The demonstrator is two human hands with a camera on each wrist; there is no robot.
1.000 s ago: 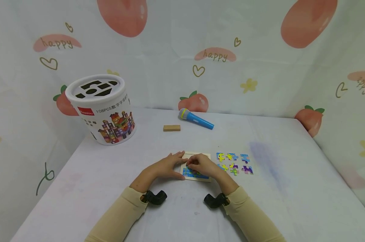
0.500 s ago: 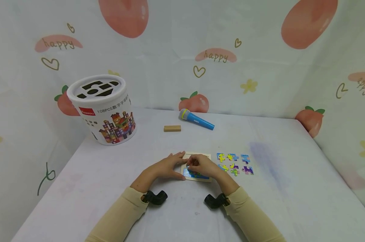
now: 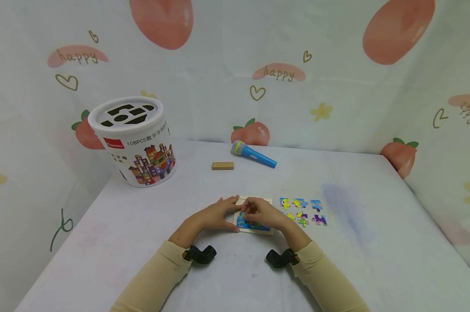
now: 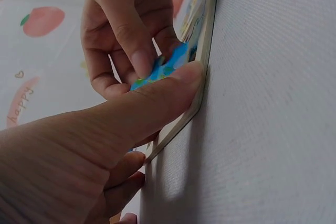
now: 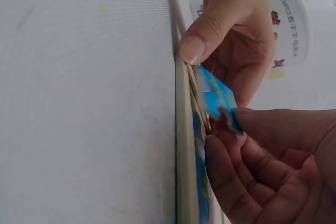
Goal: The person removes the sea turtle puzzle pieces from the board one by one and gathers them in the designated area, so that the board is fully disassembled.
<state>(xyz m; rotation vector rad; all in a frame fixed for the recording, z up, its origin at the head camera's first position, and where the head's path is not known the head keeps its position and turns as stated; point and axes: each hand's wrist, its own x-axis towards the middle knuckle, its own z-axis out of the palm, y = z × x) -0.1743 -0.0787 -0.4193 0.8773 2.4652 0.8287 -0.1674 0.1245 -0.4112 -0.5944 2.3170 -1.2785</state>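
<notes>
Beneath the wooden puzzle tray (image 5: 184, 171), which is set between both hands, a white-covered table (image 3: 219, 281) is stretched out on every side. A printed toy-block bucket (image 3: 131, 141) is stood beyond the tray and well to its left. At the tray's left end the left hand (image 3: 217, 215) is spread, its thumb pressed on the near edge; over the tray, a blue jigsaw piece (image 5: 218, 95) is pinched between thumb and fingertips of the right hand (image 3: 264, 213). Beyond the tray's far edge a blue toy microphone (image 3: 254, 154) and a small wooden block (image 3: 222, 166) are laid well apart from it, so movement over that side should be little hindered. To the tray's right, loose puzzle pieces (image 3: 300, 202) are laid in two rows (one is partly covered by the right hand), and these could be nudged by a low wrist. The blue jigsaw piece, held tilted above the tray, is judged light, thin, stiff and smooth-faced, with knobs that might be chipped if forced; it is best taken by opposite edges, with the tray's rim avoided.
</notes>
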